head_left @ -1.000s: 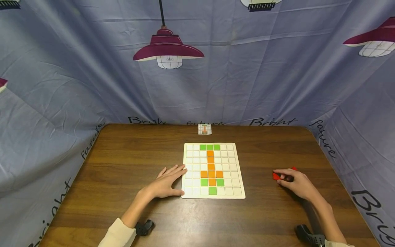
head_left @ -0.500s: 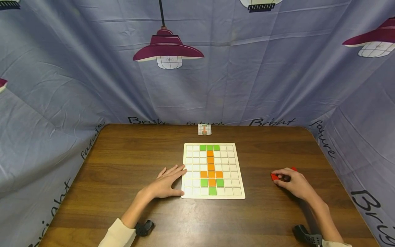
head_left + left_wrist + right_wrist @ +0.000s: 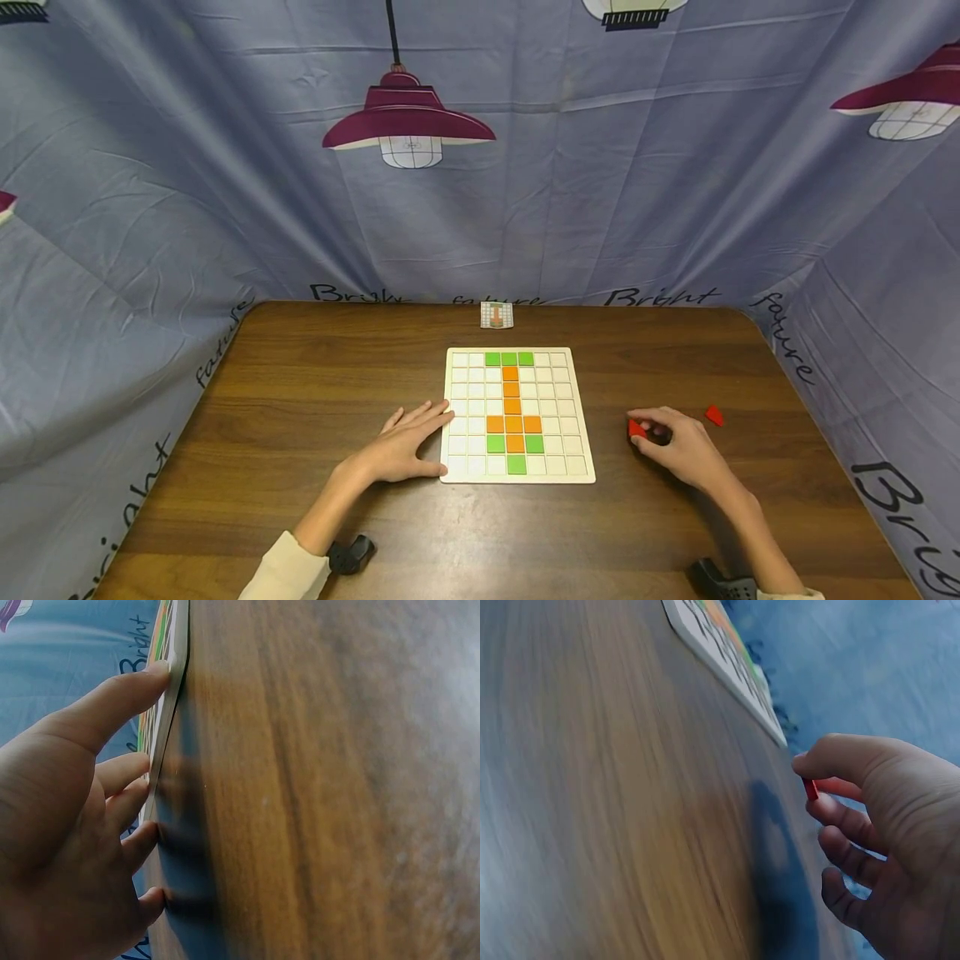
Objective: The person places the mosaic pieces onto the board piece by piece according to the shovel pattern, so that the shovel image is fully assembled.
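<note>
A white grid board (image 3: 570,417) lies on the table, with green tiles (image 3: 509,359) along its top row and orange tiles (image 3: 512,390) down the middle. My left hand (image 3: 405,446) rests at the board's left edge, fingers spread and nearly straight, thumb near the lower corner. To the right of the board, my right hand (image 3: 678,446) pinches a red tile (image 3: 637,429) between thumb and fingers. The right wrist view shows this red tile (image 3: 810,789) edge-on at the fingertips, above the tabletop. Another red piece, a triangle (image 3: 715,415), lies farther right.
Behind the board is a small pattern card (image 3: 497,315) with a printed grid. The wooden table (image 3: 337,350) ends at a blue-grey curtain (image 3: 562,208) at the back and sides. A dark wrist camera (image 3: 351,554) sits on the left forearm.
My right hand has moved left toward the board with the red tile, uncovering the red triangle on the table. The left hand and the board stay where they were.
</note>
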`<state>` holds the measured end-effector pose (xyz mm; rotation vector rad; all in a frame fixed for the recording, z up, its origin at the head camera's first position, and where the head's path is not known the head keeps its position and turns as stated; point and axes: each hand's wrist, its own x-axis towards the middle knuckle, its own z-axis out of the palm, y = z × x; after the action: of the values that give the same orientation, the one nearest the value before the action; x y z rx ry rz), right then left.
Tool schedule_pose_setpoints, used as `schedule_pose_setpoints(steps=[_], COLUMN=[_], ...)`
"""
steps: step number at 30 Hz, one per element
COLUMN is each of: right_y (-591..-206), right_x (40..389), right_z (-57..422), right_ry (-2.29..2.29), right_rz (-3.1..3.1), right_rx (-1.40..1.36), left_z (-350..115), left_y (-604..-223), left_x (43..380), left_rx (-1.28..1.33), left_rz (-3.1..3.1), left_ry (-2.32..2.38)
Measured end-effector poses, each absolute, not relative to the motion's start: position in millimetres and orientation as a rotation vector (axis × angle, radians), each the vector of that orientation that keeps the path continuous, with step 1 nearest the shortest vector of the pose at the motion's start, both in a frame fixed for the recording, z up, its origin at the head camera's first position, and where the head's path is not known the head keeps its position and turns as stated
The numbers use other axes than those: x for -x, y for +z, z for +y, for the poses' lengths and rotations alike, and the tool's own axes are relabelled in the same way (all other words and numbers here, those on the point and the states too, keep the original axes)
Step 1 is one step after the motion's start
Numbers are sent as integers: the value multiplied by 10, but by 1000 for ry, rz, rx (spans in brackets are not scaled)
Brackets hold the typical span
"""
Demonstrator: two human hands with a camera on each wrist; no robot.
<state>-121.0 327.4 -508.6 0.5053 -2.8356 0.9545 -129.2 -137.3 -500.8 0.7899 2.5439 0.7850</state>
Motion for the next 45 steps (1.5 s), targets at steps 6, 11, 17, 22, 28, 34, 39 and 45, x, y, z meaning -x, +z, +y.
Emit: schedule_pose_setpoints(steps=[6,11,17,22,28,34,39,45], right_y=[-5083,-5076,-5114,-5145,-5157,-5193,-5214,-5248], right_x=[1189,1163,1101,1026,954,904,868,858], right_z=[2960,2686,2378,2174,1991,1879,1815,1772], right_ry=[1031,1053,1042,990,950,968,932,883], right_rz=[-2788,-2805,-2755,-2750,-2769,-2750,-2701,-2684], right_rx=[-623,-600,-631,-596,-503,-420,-399,-379], left_z=[-1376,-1376,-1373,-1375,-1377,-1369,-1367,-1369], left_y=[-5008,-5013,-5014,-5012,-5003,-4976,-4965,-4962], left_x=[1288,1289,1297,1299,1299,1301,1294,1294], left_rx=[-786,-779,-773,-772,-778,-794,-797,-794], left_rz=[2540,2537,2536,2535,2535,2541,2544,2536], left_ry=[782,780,782,777,778,773,769,776])
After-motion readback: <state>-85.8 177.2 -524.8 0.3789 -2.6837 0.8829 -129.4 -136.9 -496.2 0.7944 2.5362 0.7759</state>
